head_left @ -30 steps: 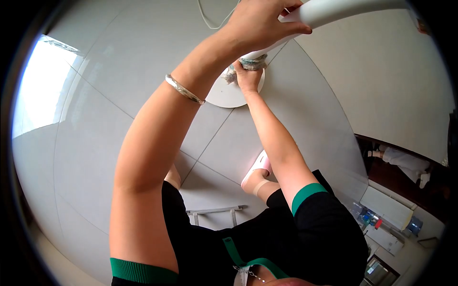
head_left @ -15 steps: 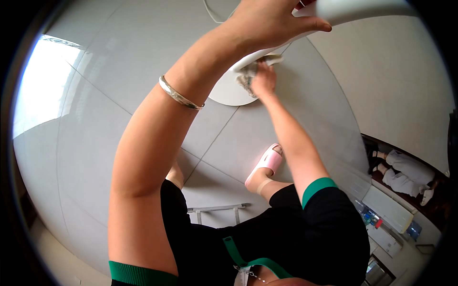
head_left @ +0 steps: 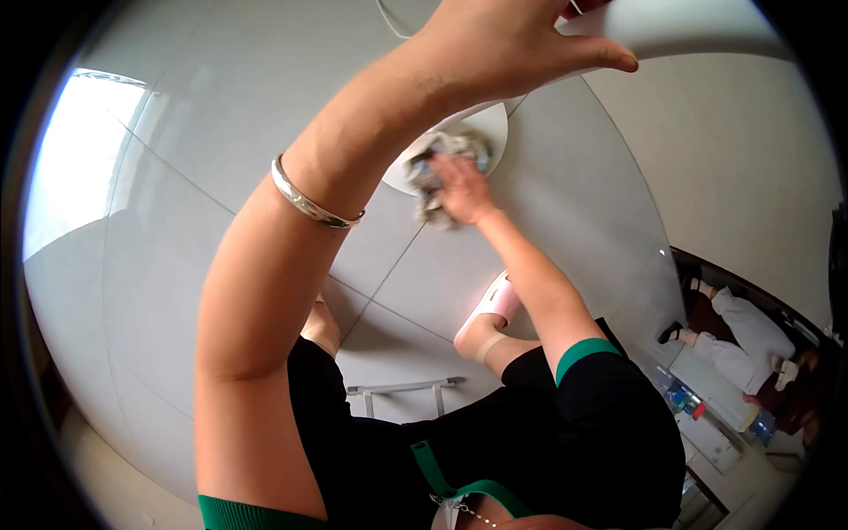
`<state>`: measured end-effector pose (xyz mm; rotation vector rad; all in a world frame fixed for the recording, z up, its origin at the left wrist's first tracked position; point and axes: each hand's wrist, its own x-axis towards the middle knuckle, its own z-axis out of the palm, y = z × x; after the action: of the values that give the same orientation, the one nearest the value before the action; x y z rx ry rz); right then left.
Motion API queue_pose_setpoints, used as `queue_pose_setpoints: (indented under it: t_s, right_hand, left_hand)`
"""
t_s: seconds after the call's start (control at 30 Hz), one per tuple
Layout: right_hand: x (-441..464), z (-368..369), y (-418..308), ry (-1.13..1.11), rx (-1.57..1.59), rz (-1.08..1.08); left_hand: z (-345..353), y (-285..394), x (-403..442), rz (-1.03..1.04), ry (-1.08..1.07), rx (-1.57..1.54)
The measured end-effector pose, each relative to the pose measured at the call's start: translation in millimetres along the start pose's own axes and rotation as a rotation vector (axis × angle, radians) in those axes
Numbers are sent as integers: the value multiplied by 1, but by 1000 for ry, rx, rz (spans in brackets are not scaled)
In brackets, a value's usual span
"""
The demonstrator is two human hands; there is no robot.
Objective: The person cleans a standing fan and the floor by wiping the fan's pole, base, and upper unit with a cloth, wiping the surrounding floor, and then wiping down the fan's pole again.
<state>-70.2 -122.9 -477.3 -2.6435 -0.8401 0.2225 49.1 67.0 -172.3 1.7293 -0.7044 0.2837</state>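
Observation:
At the top of the head view, my left hand [head_left: 521, 44] holds a smooth white stand [head_left: 698, 26] by its curved upper part. Its thumb sticks out to the right and most of its fingers are hidden behind. Lower down is the stand's round white base [head_left: 496, 132] on the floor. My right hand [head_left: 464, 188] presses a crumpled, mottled grey-beige cloth [head_left: 431, 201] against the base, with the fingers spread over it. Part of the cloth hangs over the base's near edge. Hand and cloth are slightly blurred.
Grey glossy floor tiles [head_left: 177, 291] surround the base. My foot in a pink slipper [head_left: 499, 300] stands near it. A grey metal frame [head_left: 406, 387] is close to my legs. At the right, another person in light trousers [head_left: 751, 336] is near white boxes [head_left: 707, 442]. A pale cord [head_left: 389, 18] lies at the top.
My right hand has swept the cloth left and toward me across the base. My left hand and the white stand's top have shifted slightly right and down in view. The other person's legs have moved.

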Motion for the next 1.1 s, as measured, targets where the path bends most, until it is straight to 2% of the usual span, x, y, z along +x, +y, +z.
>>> queue_pose_setpoints:
  t_s: [0.07,0.13,0.2,0.23,0.3,0.4,0.43,0.5,0.57,0.6,0.67,0.73,0.83,0.87,0.93,1.0,1.1]
  right_hand:
    - [-9,-6,50,88,-100,135]
    - [16,-34,65,53,-137,273]
    - [50,-24,100,210,-310,241]
    - [63,-35,98,210,-307,239]
    - [99,-69,83,187,-108,193]
    - [112,-25,123,211,-63,203]
    - [108,-20,121,217,-51,209]
    - [77,-11,96,291,-313,233]
    - [45,-9,52,211,-156,547]
    - [21,12,39,365,-156,473]
    - [1,33,-6,297,-216,625]
    - [1,43,-49,277,-135,612]
    - [28,42,-91,204,-76,370]
    - [43,41,-99,207,-48,295]
    - [82,48,-91,215,-63,172]
    - [127,44,-82,278,20,188]
    - [190,38,-48,392,203,324]
  left_hand:
    - [-2,5,-5,36,25,19]
    - [-7,4,-2,72,53,42]
    - [-9,2,1,3,-42,-35]
    - [-8,1,2,-22,-74,-59]
    - [0,-5,-1,62,7,-41]
    - [3,-12,2,47,26,-78]
    - [3,-12,3,31,24,-96]
    - [1,-11,3,85,58,-49]
    - [2,-15,8,41,47,-30]
    - [2,-13,5,-9,27,-22]
    - [-5,2,-2,30,39,4]
    - [-9,4,-3,63,46,40]
    - [-10,-11,5,77,-62,63]
    - [-13,-14,5,-30,-122,-140]
    - [-20,-19,5,-146,-182,-341]
    - [-29,-20,1,-119,-219,-338]
    - [-49,-11,-7,-53,-304,-405]
